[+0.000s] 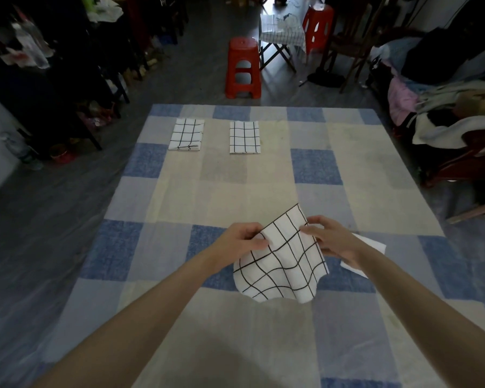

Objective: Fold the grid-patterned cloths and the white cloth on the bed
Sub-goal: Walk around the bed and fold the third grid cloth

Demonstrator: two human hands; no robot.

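A white cloth with a black grid hangs lifted above the middle of the bed, its lower edge drooping. My left hand pinches its upper left edge and my right hand pinches its upper right edge. A plain white cloth lies flat on the bed just behind my right wrist, partly hidden by it. Two folded grid cloths rest near the far end of the bed, one at the left and one to its right.
The bed has a blue, grey and cream checked cover. Beyond its far edge stand two red plastic stools and a folding table. Piled clothes and a chair fill the right side; dark racks line the left.
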